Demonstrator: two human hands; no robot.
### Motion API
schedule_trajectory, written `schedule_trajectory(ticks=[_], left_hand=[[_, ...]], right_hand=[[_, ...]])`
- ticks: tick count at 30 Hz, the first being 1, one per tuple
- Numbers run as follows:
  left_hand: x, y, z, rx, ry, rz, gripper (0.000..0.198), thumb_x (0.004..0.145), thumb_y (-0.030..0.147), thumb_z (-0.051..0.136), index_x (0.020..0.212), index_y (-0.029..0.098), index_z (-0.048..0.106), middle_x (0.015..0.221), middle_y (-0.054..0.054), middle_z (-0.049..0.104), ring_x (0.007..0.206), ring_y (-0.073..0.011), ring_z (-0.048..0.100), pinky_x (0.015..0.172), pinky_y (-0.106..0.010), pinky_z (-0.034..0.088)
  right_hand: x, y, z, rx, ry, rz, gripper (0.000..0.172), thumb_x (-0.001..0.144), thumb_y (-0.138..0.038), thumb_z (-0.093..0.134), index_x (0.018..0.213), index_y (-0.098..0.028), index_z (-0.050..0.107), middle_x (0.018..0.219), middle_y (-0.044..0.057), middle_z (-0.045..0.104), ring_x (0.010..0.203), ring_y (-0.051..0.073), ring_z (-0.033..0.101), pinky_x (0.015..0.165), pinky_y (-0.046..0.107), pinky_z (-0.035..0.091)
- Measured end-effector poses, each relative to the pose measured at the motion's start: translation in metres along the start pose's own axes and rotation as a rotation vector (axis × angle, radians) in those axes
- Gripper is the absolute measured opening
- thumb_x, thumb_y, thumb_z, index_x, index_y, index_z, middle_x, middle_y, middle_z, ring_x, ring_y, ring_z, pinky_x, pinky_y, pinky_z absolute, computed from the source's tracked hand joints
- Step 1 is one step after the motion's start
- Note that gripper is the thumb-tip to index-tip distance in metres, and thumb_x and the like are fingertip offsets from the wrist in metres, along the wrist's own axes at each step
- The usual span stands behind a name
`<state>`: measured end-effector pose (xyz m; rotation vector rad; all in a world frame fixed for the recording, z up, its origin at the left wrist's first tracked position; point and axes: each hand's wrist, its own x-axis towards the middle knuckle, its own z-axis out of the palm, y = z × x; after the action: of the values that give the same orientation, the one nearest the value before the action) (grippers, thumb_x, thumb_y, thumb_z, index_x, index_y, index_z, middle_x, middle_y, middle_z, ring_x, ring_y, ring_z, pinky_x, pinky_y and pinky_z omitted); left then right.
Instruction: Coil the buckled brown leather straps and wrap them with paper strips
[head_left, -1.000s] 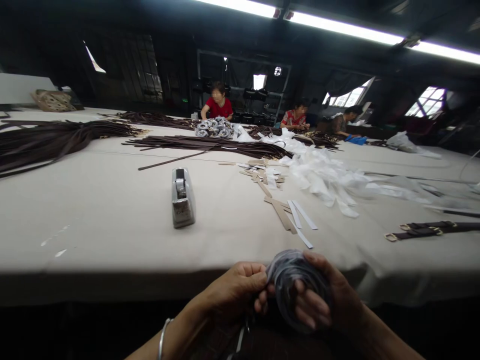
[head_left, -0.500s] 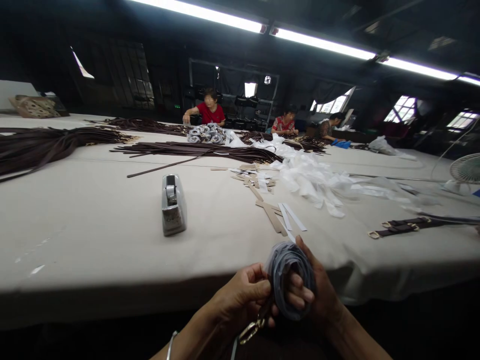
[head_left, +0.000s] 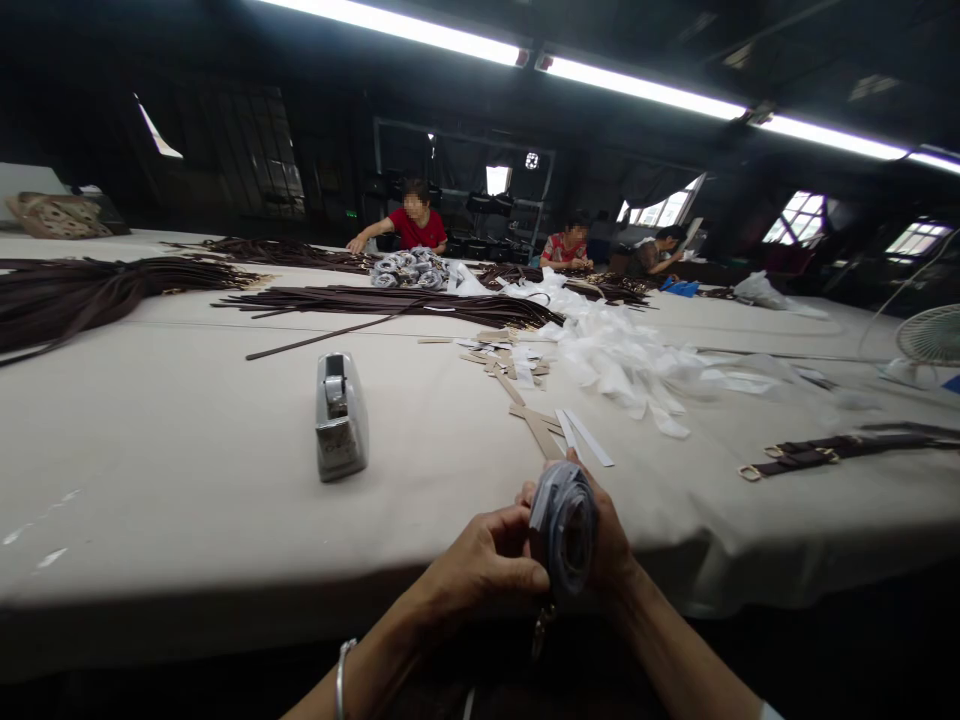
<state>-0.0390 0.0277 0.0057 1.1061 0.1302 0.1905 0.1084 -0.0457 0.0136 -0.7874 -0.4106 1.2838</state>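
Note:
Between my two hands, just off the table's front edge, is a coiled strap point(head_left: 559, 520) wrapped in greyish translucent film. My left hand point(head_left: 499, 555) grips the coil's left side, its thumb pressed along the lower edge. Round the right side wraps my right hand point(head_left: 607, 535), with most of its fingers hidden behind the roll. A gold-coloured metal clasp point(head_left: 540, 632) dangles below the coil, dim and partly blurred. Beyond my left hand a grey tape dispenser point(head_left: 341, 420) stands on the pale covered table point(head_left: 210, 500).
Paper strips point(head_left: 541, 430) lie just past the coil. A heap of white film point(head_left: 622, 360) and dark straps point(head_left: 390, 302) spread behind them. Buckled straps point(head_left: 806, 455) and a fan point(head_left: 930, 335) are at right. Wrapped coils point(head_left: 411, 268) sit near a person in red point(head_left: 418, 228).
My hands have turned the coil more edge-on and shifted it slightly left and up. My right fingers have come out of its centre. The clasp now hangs lower beneath it.

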Motion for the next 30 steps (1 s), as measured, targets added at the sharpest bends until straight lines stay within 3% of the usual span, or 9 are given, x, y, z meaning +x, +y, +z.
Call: schedule_trajectory(ticks=[5,8,10,12,15,17,22,27,30], left_hand=[[0.0,0.035,-0.002,0.573,0.062,0.062,0.017,0.072,0.03,0.077,0.076,0.016,0.069,0.084,0.0,0.057,0.077,-0.0171,0.055,0.067,-0.025,0.041],[0.001,0.052,-0.005,1.262,0.19,0.1,0.003,0.076,0.018,0.072,0.077,0.018,0.069,0.088,-0.002,0.062,0.079,-0.0197,0.059,0.066,-0.027,0.041],[0.007,0.055,-0.008,1.674,0.231,0.108,0.007,0.078,0.013,0.07,0.084,0.017,0.071,0.092,-0.007,0.067,0.083,-0.0244,0.062,0.07,-0.032,0.044],[0.016,0.049,-0.014,1.893,0.226,0.1,0.009,0.081,0.01,0.065,0.086,0.015,0.071,0.092,-0.01,0.068,0.085,-0.0276,0.064,0.073,-0.036,0.048],[0.031,0.026,-0.027,1.932,0.226,0.139,0.017,0.084,0.005,0.059,0.093,0.014,0.071,0.094,-0.011,0.069,0.089,-0.0283,0.064,0.077,-0.039,0.053],[0.036,0.007,-0.036,1.9,0.264,0.193,0.02,0.086,0.007,0.06,0.103,0.013,0.069,0.101,-0.012,0.069,0.092,-0.0288,0.063,0.08,-0.041,0.055],[0.028,-0.023,-0.058,1.813,0.357,0.552,0.019,0.092,0.012,0.052,0.105,0.014,0.066,0.091,-0.01,0.063,0.082,-0.0255,0.058,0.074,-0.04,0.059],[0.022,-0.028,-0.072,1.79,0.391,0.855,0.038,0.1,0.011,0.028,0.121,0.017,0.059,0.12,-0.012,0.059,0.094,-0.0207,0.057,0.082,-0.03,0.056],[0.025,-0.034,-0.078,1.832,0.373,0.904,0.038,0.101,0.013,0.027,0.118,0.017,0.061,0.11,-0.009,0.064,0.089,-0.02,0.058,0.081,-0.03,0.054]], right_hand=[[0.029,-0.007,-0.005,-0.309,0.154,-0.198,0.052,0.081,-0.072,0.061,0.079,-0.02,0.063,0.067,0.003,0.065,0.078,0.023,0.064,0.065,0.03,0.05],[0.038,-0.024,-0.005,-0.688,0.26,-0.454,0.054,0.089,-0.07,0.052,0.097,-0.019,0.067,0.096,0.008,0.072,0.096,0.024,0.064,0.088,0.036,0.049],[0.04,-0.034,0.002,-0.93,0.234,-0.601,0.051,0.096,-0.064,0.043,0.111,-0.021,0.065,0.117,0.009,0.068,0.115,0.025,0.059,0.104,0.04,0.041],[0.044,-0.036,0.009,-1.171,0.171,-0.688,0.049,0.1,-0.058,0.038,0.127,-0.024,0.059,0.133,0.008,0.06,0.128,0.024,0.05,0.112,0.042,0.034],[0.058,-0.02,0.01,-1.542,0.097,-0.785,0.054,0.102,-0.055,0.033,0.142,-0.022,0.047,0.148,0.009,0.047,0.141,0.026,0.036,0.12,0.05,0.019],[0.072,-0.002,0.001,-1.733,0.118,-0.738,0.054,0.103,-0.05,0.034,0.142,-0.017,0.048,0.149,0.013,0.046,0.143,0.03,0.032,0.12,0.057,0.013],[0.09,0.025,-0.017,-1.867,0.145,-0.589,0.047,0.1,-0.036,0.05,0.141,-0.015,0.05,0.147,0.012,0.049,0.142,0.031,0.034,0.12,0.059,0.017],[0.083,-0.002,-0.026,-1.982,0.174,-0.518,0.036,0.102,-0.032,0.046,0.136,-0.021,0.054,0.141,0.005,0.056,0.136,0.02,0.044,0.119,0.04,0.029],[0.074,-0.043,-0.049,-2.124,0.345,-0.408,0.033,0.105,-0.025,0.036,0.124,-0.019,0.062,0.129,0.007,0.064,0.124,0.015,0.055,0.108,0.027,0.039]])
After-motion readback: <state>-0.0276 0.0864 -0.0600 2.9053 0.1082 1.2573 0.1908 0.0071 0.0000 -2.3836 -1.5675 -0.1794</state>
